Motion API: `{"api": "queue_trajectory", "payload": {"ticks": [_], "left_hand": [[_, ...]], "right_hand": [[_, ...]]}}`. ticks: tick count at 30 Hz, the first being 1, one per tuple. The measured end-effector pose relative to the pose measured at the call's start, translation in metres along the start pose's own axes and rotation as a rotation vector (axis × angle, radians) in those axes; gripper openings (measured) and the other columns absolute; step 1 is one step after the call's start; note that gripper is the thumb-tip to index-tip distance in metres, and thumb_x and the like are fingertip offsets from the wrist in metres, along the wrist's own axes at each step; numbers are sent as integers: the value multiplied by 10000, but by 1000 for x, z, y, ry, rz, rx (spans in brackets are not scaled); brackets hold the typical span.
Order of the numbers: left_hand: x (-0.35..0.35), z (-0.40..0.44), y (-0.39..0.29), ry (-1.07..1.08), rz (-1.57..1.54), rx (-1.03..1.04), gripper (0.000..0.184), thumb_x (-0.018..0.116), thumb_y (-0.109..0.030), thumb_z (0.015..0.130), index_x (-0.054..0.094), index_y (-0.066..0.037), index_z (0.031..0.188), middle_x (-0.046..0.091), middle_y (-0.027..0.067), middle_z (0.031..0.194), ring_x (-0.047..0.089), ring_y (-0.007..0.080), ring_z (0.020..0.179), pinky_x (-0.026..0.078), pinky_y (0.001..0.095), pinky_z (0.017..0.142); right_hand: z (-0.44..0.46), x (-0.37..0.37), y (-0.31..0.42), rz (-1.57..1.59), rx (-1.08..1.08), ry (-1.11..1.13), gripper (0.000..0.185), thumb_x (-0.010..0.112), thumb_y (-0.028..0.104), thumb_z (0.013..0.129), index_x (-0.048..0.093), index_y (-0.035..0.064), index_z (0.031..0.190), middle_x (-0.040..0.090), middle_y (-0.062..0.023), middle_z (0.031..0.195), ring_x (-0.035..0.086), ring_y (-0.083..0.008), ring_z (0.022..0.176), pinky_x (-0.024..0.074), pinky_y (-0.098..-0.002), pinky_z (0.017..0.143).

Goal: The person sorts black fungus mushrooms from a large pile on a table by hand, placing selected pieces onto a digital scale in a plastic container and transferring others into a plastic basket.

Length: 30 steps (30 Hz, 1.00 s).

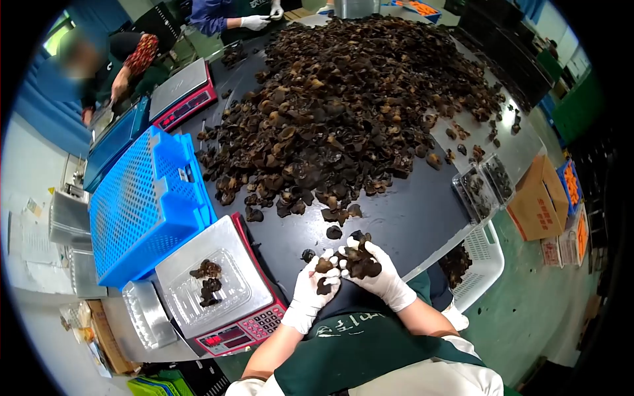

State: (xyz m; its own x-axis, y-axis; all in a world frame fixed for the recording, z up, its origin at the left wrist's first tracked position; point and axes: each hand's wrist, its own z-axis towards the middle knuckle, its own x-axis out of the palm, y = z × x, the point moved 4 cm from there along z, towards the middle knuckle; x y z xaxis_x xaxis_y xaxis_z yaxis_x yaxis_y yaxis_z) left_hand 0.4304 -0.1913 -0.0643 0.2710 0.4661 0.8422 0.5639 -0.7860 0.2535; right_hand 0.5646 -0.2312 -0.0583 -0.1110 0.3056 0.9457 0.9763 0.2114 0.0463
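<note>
Both my hands wear white gloves and meet at the table's near edge. My left hand (316,287) is closed on small dark brown fungus pieces. Beside it, my right hand (378,272) holds a larger clump of dark fungus (360,261). Just beyond them, a few loose pieces (333,232) lie on the dark tabletop (409,218). A big heap of fungus (350,105) covers the far part of the table. To the left, a clear plastic tray (228,289) with several pieces in it rests on a red scale (264,317).
A blue crate (145,204) and a second red scale (188,92) stand at the left. Clear containers (479,191) sit at the right edge, above a white basket (485,264). A cardboard box (541,201) is on the right. Two people (135,59) work across the table.
</note>
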Motion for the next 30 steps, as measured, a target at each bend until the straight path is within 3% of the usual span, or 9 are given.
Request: {"api": "queue_trajectory", "payload": {"ticks": [4,6,9,13,16,20,26,28,30], "left_hand": [[11,-2,8,-8,-39,73,248,499,-250,941,595,-37,1023,589,102,946,507,201,754,447,295,660],[5,-5,6,-240,30,289,282,496,-259,950,594,-27,1075,614,108,961,549,231,815,464,313,725],[4,-1,11,-149,-9,316,292,501,-272,954,597,-34,1092,631,100,980,582,246,911,472,366,850],[2,-1,11,-155,269,432,411,445,-372,986,552,-45,1211,595,111,1181,552,243,1109,407,370,1014],[9,-6,12,-4,399,354,478,390,-448,991,517,-91,1283,565,85,1247,524,232,1159,382,370,1035],[15,-17,17,-91,439,281,483,370,-461,987,509,-121,1300,560,79,1259,529,236,1167,427,393,994],[27,-42,18,14,213,164,514,454,-487,931,492,-118,1286,551,98,1235,540,275,1135,457,469,936],[64,-80,8,39,180,298,452,654,-410,834,541,-184,1210,572,35,1173,513,252,1105,466,423,834],[81,-117,-19,106,193,523,427,684,-354,817,561,-196,1193,579,17,1164,478,241,1147,455,424,832]], "right_hand": [[-2,11,-14,-133,-137,-47,397,421,258,960,493,16,1267,559,-146,1231,533,-278,1124,402,-400,1001],[-2,14,-19,-204,-204,-73,416,402,234,960,474,14,1306,555,-146,1250,536,-274,1134,398,-402,1012],[-4,24,-24,-677,-303,-191,352,401,172,957,546,-24,1211,588,-90,1198,568,-202,1078,415,-327,968],[-5,51,-34,-1935,-850,-41,377,579,74,790,556,-37,1150,565,-186,1171,489,-373,1105,376,-431,974],[-10,78,-38,-2162,-893,-3,522,629,96,703,514,2,1203,548,-169,1158,489,-354,1058,356,-447,943],[-15,104,-36,-2208,-782,117,674,718,141,604,488,-17,1217,524,-196,1197,496,-377,1096,368,-454,937],[-34,95,-15,-1866,-825,165,581,664,118,708,499,-22,1247,490,-227,1298,461,-373,1228,341,-431,1052],[-35,97,13,-1790,-869,-25,504,662,72,739,526,6,1220,522,-176,1250,520,-323,1160,426,-383,978],[-31,88,39,-1721,-832,-187,397,643,58,782,566,9,1169,573,-154,1164,576,-283,1075,446,-356,945]]}}
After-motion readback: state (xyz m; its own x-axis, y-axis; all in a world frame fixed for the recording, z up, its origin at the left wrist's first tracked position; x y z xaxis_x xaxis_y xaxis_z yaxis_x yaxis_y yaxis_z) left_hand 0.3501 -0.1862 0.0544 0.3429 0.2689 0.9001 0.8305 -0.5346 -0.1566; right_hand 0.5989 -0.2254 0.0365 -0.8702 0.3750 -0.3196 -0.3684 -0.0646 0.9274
